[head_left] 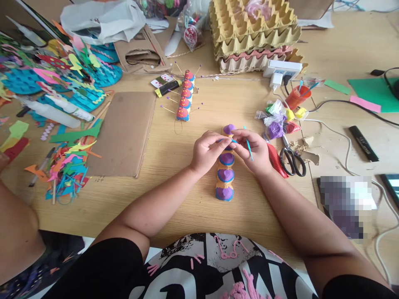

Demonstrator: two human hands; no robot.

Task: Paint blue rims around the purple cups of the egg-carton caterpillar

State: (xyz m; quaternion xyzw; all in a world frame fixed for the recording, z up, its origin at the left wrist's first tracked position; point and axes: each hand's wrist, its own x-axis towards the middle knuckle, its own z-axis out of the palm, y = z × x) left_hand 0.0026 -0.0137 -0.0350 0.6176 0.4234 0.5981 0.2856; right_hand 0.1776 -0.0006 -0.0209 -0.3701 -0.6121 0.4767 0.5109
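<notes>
An egg carton strip (226, 176) lies lengthwise before me, its bumps capped with purple clay and ringed with blue clay. Over its second bump from the far end, my left hand (210, 149) is closed, thumb and finger pinched at a bit of blue clay (233, 141). My right hand (254, 151) meets it there, also closed, its fingertips at the same blue clay. A thin light-blue modelling tool (248, 144) is tucked between the right fingers. Beyond stands a finished-looking red and blue egg carton caterpillar (185, 97) with purple-tipped sticks.
Cardboard (121, 133) and paper scraps (70, 166) lie left, near another person's arm (18, 224). To the right are bagged clay (276, 124), scissors (291, 158), a red-handled tool (277, 161) and an orange cup (297, 97). Egg trays (255, 37) are stacked behind a power strip (282, 68).
</notes>
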